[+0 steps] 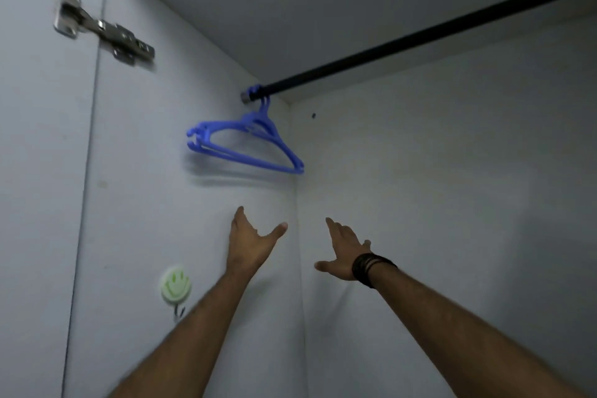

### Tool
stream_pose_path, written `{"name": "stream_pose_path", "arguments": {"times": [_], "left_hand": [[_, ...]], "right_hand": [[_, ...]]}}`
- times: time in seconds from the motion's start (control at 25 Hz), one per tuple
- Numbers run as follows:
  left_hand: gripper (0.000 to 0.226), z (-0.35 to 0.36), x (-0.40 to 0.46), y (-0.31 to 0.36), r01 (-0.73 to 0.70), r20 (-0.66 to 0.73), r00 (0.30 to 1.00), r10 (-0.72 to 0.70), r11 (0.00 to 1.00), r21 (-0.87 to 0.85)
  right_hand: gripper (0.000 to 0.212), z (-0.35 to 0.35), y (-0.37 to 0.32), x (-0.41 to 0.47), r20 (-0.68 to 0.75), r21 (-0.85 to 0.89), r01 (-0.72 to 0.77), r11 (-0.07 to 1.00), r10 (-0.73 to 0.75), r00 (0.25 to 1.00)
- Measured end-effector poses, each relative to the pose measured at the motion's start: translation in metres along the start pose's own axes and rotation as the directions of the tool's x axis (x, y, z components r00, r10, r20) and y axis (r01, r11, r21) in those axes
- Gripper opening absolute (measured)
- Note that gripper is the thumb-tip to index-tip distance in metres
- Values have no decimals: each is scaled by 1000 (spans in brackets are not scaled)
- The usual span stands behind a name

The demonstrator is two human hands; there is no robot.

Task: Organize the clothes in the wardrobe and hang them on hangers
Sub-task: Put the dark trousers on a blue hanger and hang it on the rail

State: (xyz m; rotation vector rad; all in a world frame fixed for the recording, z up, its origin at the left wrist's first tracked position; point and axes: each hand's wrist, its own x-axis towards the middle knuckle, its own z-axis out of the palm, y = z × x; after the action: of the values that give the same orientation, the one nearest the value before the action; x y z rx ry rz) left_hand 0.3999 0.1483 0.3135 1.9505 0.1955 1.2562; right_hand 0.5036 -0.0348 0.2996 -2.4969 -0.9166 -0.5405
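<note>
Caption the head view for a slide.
Both open hands, left and right, reach up toward blue hangers on the wardrobe's black rail.

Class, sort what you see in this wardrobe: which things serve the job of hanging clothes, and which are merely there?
For the job: blue hangers; black rail that they hang on; left hand and right hand, both open, reaching up below the hangers.

Merely there: door hinge; smiley hook on the side wall; dark wristbands.
</note>
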Motion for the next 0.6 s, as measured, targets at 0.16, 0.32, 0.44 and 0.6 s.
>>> {"name": "stream_pose_path", "arguments": {"times": [0.16, 0.32, 0.44, 0.6], "left_hand": [[116, -35, 57, 54, -42, -199, 980, 9, 986, -160], [71, -58, 91, 82, 8, -194, 975, -104, 897, -442], [38, -63, 105, 88, 56, -196, 966, -166, 880, -472], [27, -59, 122, 90, 14, -187, 975, -122, 870, -492]], "right_hand": [[108, -36, -31, 20, -88, 38, 82, 996, -78, 993], [108, -57, -53, 29, -152, 29, 158, 987, -151, 977], [109, -65, -56, 35, -173, 56, 169, 984, -158, 972], [113, -66, -53, 44, -178, 37, 128, 991, -119, 977]]}}
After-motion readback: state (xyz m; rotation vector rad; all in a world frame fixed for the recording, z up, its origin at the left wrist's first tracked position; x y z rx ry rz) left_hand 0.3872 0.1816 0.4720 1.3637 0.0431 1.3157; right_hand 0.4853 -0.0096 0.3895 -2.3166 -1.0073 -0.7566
